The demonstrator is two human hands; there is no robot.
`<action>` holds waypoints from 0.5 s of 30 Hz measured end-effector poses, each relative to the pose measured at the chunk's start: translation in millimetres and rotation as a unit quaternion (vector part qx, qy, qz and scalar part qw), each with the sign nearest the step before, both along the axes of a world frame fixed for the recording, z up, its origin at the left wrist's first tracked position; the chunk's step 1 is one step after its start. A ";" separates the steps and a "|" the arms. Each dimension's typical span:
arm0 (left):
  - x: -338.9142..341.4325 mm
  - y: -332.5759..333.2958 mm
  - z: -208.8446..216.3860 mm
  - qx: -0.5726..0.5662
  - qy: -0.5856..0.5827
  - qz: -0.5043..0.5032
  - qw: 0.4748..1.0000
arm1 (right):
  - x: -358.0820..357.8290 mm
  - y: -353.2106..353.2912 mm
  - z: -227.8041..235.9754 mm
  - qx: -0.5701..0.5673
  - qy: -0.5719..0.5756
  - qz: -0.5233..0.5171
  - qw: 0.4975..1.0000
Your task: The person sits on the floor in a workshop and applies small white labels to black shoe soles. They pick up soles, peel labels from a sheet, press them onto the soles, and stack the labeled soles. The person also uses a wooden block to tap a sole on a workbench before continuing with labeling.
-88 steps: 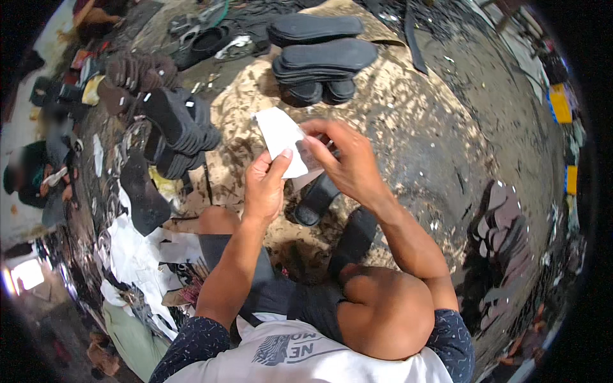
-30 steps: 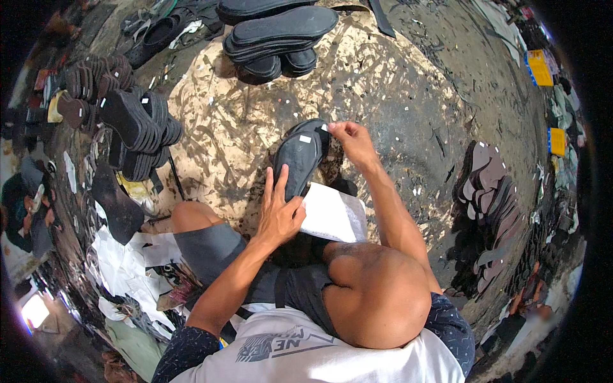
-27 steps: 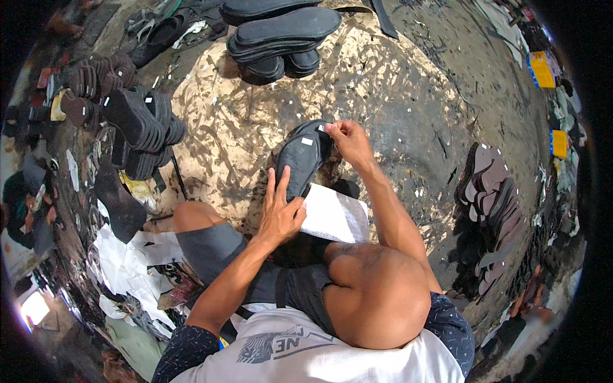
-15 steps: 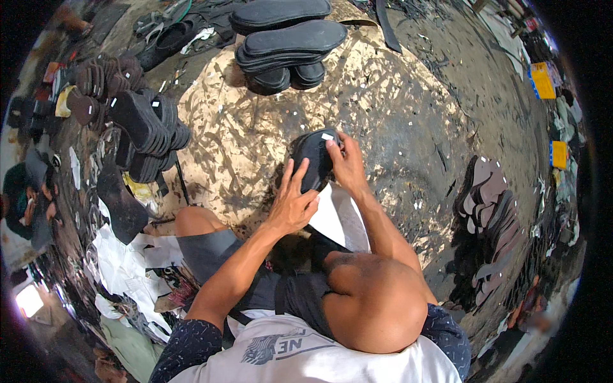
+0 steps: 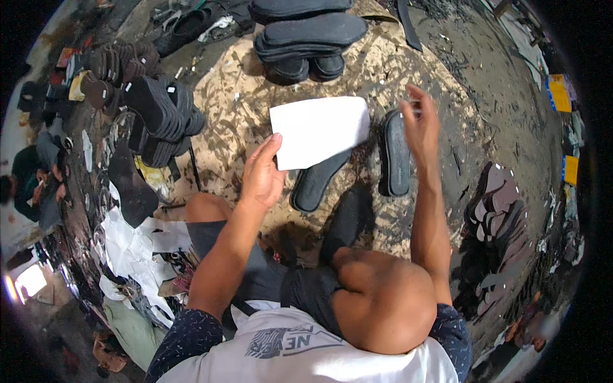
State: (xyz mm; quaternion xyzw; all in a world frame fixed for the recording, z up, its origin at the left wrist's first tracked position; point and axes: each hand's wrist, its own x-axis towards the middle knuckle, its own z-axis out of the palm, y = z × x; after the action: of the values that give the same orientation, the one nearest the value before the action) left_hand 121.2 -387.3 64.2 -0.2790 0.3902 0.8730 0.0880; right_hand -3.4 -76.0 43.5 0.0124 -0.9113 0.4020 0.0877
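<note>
My left hand (image 5: 263, 175) grips a blank white paper sheet (image 5: 322, 131) by its lower left edge, thumb on top. Under the sheet lies a black shoe sole (image 5: 316, 185), its upper end hidden by the paper. To the right, a second black sole (image 5: 397, 159) rests lengthwise on the stained board. My right hand (image 5: 423, 127) hovers at the upper end of that sole; its fingers are curled and smeared by motion, so whether they hold anything is unclear. A small white spot shows near its fingertips.
Black soles (image 5: 310, 35) are stacked at the far edge of the worn board (image 5: 239, 115). More sole piles stand left (image 5: 156, 112) and right (image 5: 491, 198). White scraps (image 5: 131, 246) lie beside my left knee. Yellow boxes (image 5: 559, 92) sit far right.
The white sheet has gone from near my lap up into my left hand over the board. Both hands have left the sole they were on; two soles now lie apart, and my right hand moved right.
</note>
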 end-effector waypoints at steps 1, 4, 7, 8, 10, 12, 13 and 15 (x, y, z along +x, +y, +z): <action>-7.4 3.9 3.1 0.017 0.002 0.029 0.999 | 14.6 -39.4 28.9 -0.154 -0.053 0.036 0.986; -16.3 23.3 13.0 0.025 0.027 0.045 0.998 | 54.5 -105.0 58.7 -0.146 -0.035 0.193 0.970; -15.4 39.7 11.8 0.028 0.040 0.044 0.998 | 61.8 -122.7 62.5 -0.142 -0.041 0.208 0.967; -14.4 42.7 12.8 -0.002 0.054 0.037 0.998 | 61.9 -124.7 58.4 -0.142 -0.038 0.201 0.968; -11.5 46.0 15.0 -0.063 0.082 0.025 0.994 | 62.9 -127.9 53.7 -0.126 -0.012 0.192 0.973; -9.7 45.4 15.7 -0.145 0.100 0.004 0.984 | 64.2 -127.7 56.8 -0.133 -0.040 0.185 0.973; -9.5 45.2 15.7 -0.186 0.109 -0.006 0.976 | 64.1 -127.4 58.3 -0.136 -0.054 0.182 0.972; -9.4 44.1 14.6 -0.170 0.100 0.013 0.980 | 65.2 -128.6 59.3 -0.093 -0.015 0.189 0.977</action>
State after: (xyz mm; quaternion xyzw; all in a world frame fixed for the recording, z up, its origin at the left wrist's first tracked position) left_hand 111.7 -343.2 78.8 -0.2061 0.5356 0.8188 -0.0119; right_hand 61.7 -204.7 102.8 0.1698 -0.8523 0.4948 -0.0029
